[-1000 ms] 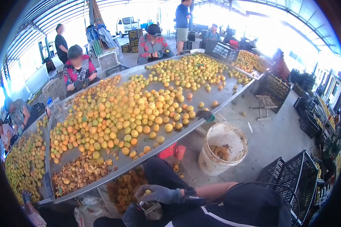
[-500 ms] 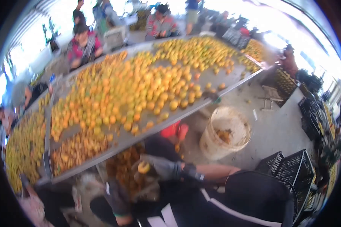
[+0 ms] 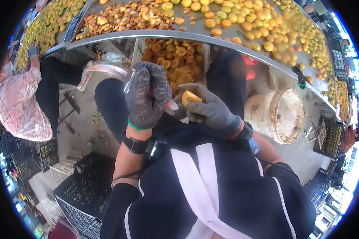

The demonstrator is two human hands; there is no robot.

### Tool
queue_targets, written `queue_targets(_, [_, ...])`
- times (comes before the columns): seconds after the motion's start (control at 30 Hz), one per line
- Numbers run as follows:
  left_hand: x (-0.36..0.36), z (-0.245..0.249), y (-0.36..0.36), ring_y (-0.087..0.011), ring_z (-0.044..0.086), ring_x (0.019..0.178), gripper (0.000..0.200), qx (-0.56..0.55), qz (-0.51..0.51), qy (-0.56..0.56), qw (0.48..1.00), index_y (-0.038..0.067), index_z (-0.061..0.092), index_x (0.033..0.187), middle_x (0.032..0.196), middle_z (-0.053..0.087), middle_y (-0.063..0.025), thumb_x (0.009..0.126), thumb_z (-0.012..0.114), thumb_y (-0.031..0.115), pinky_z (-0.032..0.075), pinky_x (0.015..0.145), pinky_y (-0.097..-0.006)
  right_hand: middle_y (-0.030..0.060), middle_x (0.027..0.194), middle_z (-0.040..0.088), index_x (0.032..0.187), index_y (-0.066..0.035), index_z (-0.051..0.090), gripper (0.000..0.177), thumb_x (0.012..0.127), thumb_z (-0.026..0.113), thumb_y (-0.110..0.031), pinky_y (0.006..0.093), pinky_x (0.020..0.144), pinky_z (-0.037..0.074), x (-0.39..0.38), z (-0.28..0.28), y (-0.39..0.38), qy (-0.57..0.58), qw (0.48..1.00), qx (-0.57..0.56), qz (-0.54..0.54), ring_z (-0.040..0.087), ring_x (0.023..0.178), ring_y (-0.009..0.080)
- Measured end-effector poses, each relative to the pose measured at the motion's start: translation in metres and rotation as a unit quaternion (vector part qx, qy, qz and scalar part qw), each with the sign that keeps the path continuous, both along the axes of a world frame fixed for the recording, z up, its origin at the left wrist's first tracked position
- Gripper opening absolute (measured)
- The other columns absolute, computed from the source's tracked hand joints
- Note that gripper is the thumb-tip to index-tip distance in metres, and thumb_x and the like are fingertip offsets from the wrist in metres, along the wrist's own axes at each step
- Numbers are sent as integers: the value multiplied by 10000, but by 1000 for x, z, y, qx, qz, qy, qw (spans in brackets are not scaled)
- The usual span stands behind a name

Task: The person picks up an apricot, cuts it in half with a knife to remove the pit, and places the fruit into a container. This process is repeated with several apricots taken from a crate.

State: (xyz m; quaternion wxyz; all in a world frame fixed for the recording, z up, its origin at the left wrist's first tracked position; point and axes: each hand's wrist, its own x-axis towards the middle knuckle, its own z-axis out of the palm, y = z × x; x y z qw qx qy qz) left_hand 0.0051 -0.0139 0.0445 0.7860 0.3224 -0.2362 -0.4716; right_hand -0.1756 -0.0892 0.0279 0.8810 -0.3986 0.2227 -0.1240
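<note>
My left hand (image 3: pixel 144 95), in a dark knit glove with a green cuff, is closed around a small tool (image 3: pixel 172 105) with a shiny tip and a bit of red; most of it is hidden in the fist. Facing it, my right hand (image 3: pixel 211 108), in a grey coated glove, pinches a yellow-orange apricot piece (image 3: pixel 191 98) between thumb and fingers, close to the tool's tip. Behind both hands and below the table edge, a container of apricot halves (image 3: pixel 175 59) sits between my knees.
A metal-edged table (image 3: pixel 179 35) holds whole apricots (image 3: pixel 247 26) and a heap of browner pieces (image 3: pixel 123 19). A stained white bucket (image 3: pixel 273 113) lies to the right. Black crates (image 3: pixel 85 191) stand lower left. Another person in a pink patterned top (image 3: pixel 26 103) sits at left.
My view has tilted down and turned from the whole table to my lap. My hands are nearer each other, and the right still holds an apricot.
</note>
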Motion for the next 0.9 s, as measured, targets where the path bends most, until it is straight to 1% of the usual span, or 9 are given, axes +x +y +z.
queue_targets(0.17, [2, -4, 0, -83, 485, 485, 231, -41, 0, 45, 998, 53, 581, 1004, 731, 597, -31, 999, 517, 275, 374, 441, -209, 63, 872, 576, 1348, -74, 412, 410, 963, 545, -120, 184, 556, 416, 3, -1, 11, 59, 996, -17, 62, 502, 627, 66])
queue_targets(0.27, [0, -9, 0, -83, 503, 500, 250, -25, 10, 4, 1000, 33, 576, 991, 741, 594, -25, 1003, 513, 275, 386, 455, -204, 62, 832, 581, 1340, -78, 419, 400, 965, 552, -124, 184, 556, 416, 5, -2, 12, 42, 997, -2, 62, 498, 626, 64])
queue_targets(0.33, [2, -13, 1, -82, 513, 511, 257, -14, 25, -42, 999, 24, 576, 988, 751, 594, -28, 1006, 508, 271, 392, 464, -200, 63, 876, 587, 1339, -73, 416, 397, 968, 550, -124, 184, 554, 416, 6, 0, 12, 41, 997, 4, 68, 501, 629, 65])
queue_targets(0.43, [4, -14, 2, -84, 556, 572, 235, -96, -80, 49, 991, 3, 581, 991, 782, 595, -33, 1004, 510, 227, 427, 505, -194, 61, 977, 588, 1336, -60, 411, 393, 972, 547, -120, 186, 548, 413, 7, 7, 14, 34, 997, 11, 73, 506, 639, 66])
queue_targets(0.5, [2, -10, 2, -91, 588, 632, 198, -67, -5, -58, 996, -8, 586, 992, 799, 596, -47, 990, 531, 182, 457, 534, -198, 58, 1033, 584, 1334, -52, 409, 391, 973, 545, -116, 188, 544, 411, 7, 9, 15, 28, 997, 14, 74, 508, 645, 66])
queue_targets(0.6, [5, -8, 6, -100, 600, 649, 173, -34, 5, -150, 988, -9, 586, 975, 813, 608, -60, 959, 582, 163, 469, 533, -207, 49, 1106, 564, 1330, -38, 403, 386, 978, 539, -117, 192, 537, 401, 6, 9, 16, 14, 995, 41, 85, 499, 652, 68])
queue_targets(0.63, [4, -7, 6, -100, 600, 649, 173, -33, 5, -149, 988, -9, 586, 975, 813, 608, -60, 959, 582, 163, 469, 533, -207, 55, 1102, 563, 1334, -38, 396, 384, 983, 529, -117, 192, 534, 393, 5, 8, 16, -8, 995, 44, 89, 485, 644, 69])
queue_targets(0.7, [3, -3, 5, -109, 601, 652, 178, -71, -92, 27, 993, -3, 594, 968, 837, 622, -82, 936, 619, 171, 473, 532, -215, 60, 1097, 563, 1337, -37, 388, 382, 988, 519, -117, 192, 532, 385, 4, 7, 18, -29, 994, 49, 95, 470, 636, 69])
queue_targets(0.9, [0, 6, 0, -95, 557, 563, 184, -99, -145, -12, 984, 4, 591, 990, 804, 629, -62, 939, 618, 178, 421, 469, -202, 69, 1118, 544, 1360, -40, 343, 392, 1003, 483, -118, 200, 505, 347, 3, 11, 21, -81, 989, 90, 87, 422, 599, 70])
